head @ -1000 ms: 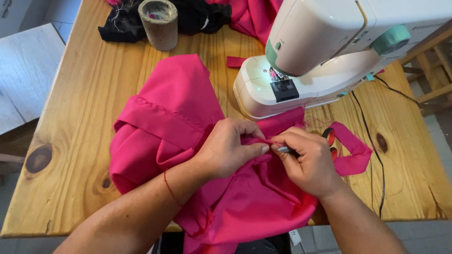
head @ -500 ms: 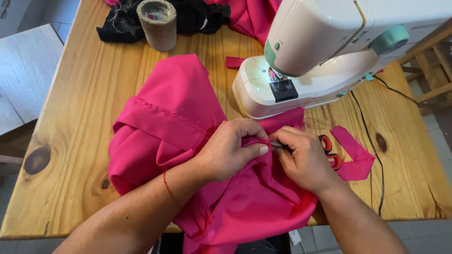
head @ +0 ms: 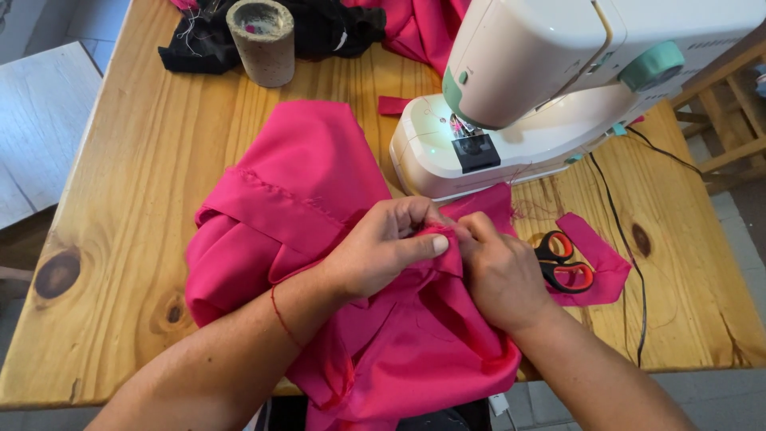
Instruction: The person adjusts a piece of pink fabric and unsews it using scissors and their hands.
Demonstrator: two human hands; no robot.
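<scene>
Both the left hand (head: 383, 251) and right hand (head: 496, 271) pinch a fold of pink fabric (head: 303, 207) before the sewing machine (head: 558, 88); keeping edges aligned and taut should help.

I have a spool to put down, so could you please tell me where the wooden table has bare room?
The wooden table is bare along its left side, between the grey cylindrical holder and the bright pink fabric. A narrower strip lies right of the orange-handled scissors, crossed by a black cable. Around both hands and the white sewing machine it is crowded.
</scene>
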